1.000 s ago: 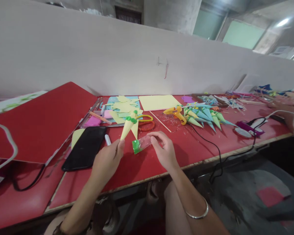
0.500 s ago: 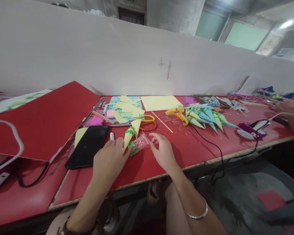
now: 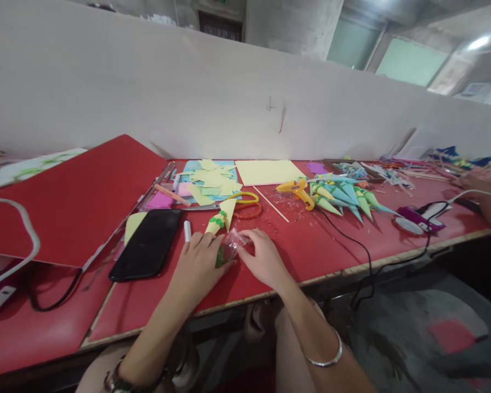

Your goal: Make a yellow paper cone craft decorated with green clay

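Note:
A small clear plastic bag (image 3: 232, 243) with green bits in one end lies low over the red table between my hands. My right hand (image 3: 264, 259) pinches the bag's pinkish open-looking end between thumb and fingers. My left hand (image 3: 202, 259) has its thumb and forefinger around the green end, partly hiding it. Just beyond the left fingers a pale yellow paper cone (image 3: 216, 222) with green trim lies on the table, its tip hidden by the hand. Against it stands a plain yellow paper piece (image 3: 228, 210). Scissors (image 3: 245, 198) with yellow and orange handles lie behind.
A black phone (image 3: 147, 245) and a white-capped marker (image 3: 187, 231) are on the left. A yellow glue gun (image 3: 297, 191) with a trailing cord rests beside several finished paper cones (image 3: 347, 196). Paper scraps (image 3: 213, 177) and a thin stick (image 3: 271, 203) lie behind. Another person's hand (image 3: 486, 191) is far right.
My left hand has let go of the yellow cone, which now lies on the table, and moved right onto the bag. My right hand has shifted left, bunching the bag.

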Demonstrator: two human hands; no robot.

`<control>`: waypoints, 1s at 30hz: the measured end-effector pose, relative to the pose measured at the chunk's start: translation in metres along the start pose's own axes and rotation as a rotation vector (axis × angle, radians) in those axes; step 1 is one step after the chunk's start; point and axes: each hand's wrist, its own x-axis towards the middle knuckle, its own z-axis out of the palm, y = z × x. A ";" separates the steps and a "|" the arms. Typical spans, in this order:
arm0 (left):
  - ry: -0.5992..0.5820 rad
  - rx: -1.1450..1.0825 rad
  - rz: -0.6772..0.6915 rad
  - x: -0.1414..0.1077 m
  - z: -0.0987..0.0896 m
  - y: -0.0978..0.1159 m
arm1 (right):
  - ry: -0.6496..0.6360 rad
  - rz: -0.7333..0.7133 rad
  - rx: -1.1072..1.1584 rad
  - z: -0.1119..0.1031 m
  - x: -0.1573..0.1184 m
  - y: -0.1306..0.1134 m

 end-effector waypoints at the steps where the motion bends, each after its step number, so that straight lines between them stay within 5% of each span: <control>1: -0.003 0.001 -0.005 0.000 0.000 0.002 | -0.017 -0.007 0.032 0.000 -0.001 0.000; 8: 0.112 -0.044 0.047 0.000 0.003 0.006 | -0.088 -0.084 0.202 -0.001 -0.002 -0.003; 13: 0.047 -0.257 0.136 0.003 -0.004 0.004 | -0.136 -0.058 0.427 -0.007 -0.006 -0.008; 21: 0.067 -0.551 0.175 -0.002 -0.012 0.005 | -0.262 -0.224 0.512 -0.013 -0.011 -0.017; 24: -0.001 -0.785 0.104 -0.003 -0.020 0.003 | -0.192 -0.225 0.495 -0.015 -0.011 -0.018; 30: -0.011 -1.200 -0.261 0.004 -0.019 0.000 | -0.084 -0.192 0.591 -0.010 -0.012 -0.014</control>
